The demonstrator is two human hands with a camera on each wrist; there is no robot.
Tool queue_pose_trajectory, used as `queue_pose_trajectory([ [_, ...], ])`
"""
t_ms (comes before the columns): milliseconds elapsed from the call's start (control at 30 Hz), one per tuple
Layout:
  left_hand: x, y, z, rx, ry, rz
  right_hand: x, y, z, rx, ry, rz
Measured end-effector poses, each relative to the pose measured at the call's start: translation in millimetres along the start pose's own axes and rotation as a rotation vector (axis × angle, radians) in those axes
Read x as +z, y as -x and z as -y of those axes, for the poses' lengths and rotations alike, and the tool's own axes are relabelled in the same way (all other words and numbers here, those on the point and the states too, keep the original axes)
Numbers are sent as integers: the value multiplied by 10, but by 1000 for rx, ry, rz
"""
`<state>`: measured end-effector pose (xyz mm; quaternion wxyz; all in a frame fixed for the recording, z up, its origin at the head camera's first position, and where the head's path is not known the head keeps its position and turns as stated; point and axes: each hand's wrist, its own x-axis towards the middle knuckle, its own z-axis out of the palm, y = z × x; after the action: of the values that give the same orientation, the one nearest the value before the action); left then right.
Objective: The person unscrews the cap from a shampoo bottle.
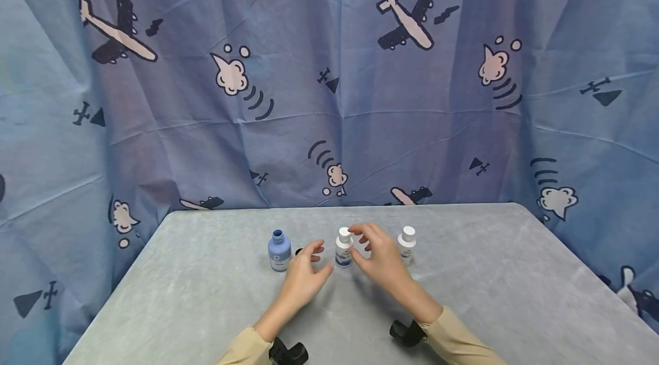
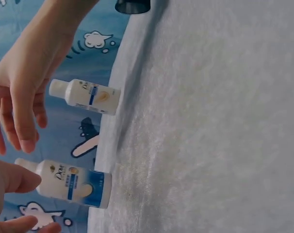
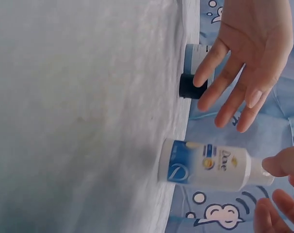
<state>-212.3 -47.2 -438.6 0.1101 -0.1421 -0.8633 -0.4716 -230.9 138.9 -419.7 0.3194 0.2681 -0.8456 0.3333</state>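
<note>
A white Dove bottle with a blue lower label (image 1: 343,252) stands upright between both hands, its white cap (image 1: 344,233) on top. My right hand (image 1: 383,259) is at its right side, fingers loosely bent and spread, fingertips close by the cap. In the right wrist view its thumb (image 3: 283,162) overlaps that cap. To the bottle's left, my left hand (image 1: 304,276) is held with relaxed fingers and nothing in them. The palm side of this left hand (image 3: 258,43) shows in the right wrist view.
Left of the hands stands a blue bottle (image 1: 280,254) with an uncapped neck. A black cap (image 3: 190,86) sits beside it, mostly behind the left hand in the head view. Another white Dove bottle (image 1: 407,242) is behind the right hand. A patterned curtain (image 1: 288,96) hangs behind the grey table (image 1: 216,296).
</note>
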Motion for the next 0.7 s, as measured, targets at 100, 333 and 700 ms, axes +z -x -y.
queue_pose_trajectory([
  [100, 43, -60, -4, 8, -12, 7, -12, 15, -44, 36, 0, 11],
  [333, 144, -185, -16, -3, -4, 6, -42, 1, -101, 191, -57, 118],
  [700, 291, -317, 46, 20, 82, -4, -67, -88, -187, 368, -168, 258],
])
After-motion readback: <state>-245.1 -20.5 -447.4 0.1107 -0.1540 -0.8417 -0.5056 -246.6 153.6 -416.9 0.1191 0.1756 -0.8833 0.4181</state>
